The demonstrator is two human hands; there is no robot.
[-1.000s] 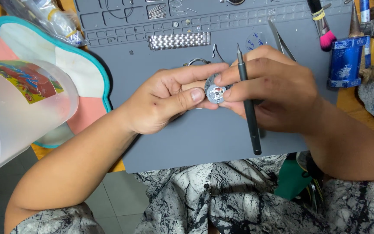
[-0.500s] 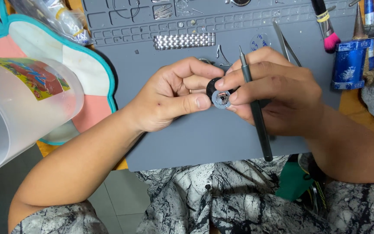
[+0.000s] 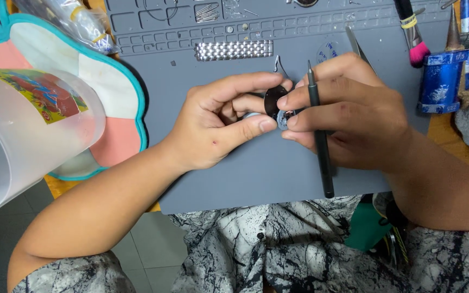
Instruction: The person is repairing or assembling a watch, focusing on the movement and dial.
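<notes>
Black disc [image 3: 273, 99] now tilted edge-on

At your far left stands a translucent plastic jug [image 3: 25, 138], tilted towards you; on its side sits a rectangular label [image 3: 42, 100] printed in red, blue, yellow and green, set aslant along the wall; what it pictures is too blurred to tell. At the top left, above the pink and white mat with its teal edge [image 3: 118, 116], lies a clear plastic bag [image 3: 74, 24], crumpled, with yellow and dark bits showing through; it overlaps the corner of the grey work mat [image 3: 245, 173]. At the right edge of that mat stands a small blue cylinder [image 3: 439, 81], its wrap mottled blue with pale markings; beside it you have no screens or signs.
</notes>
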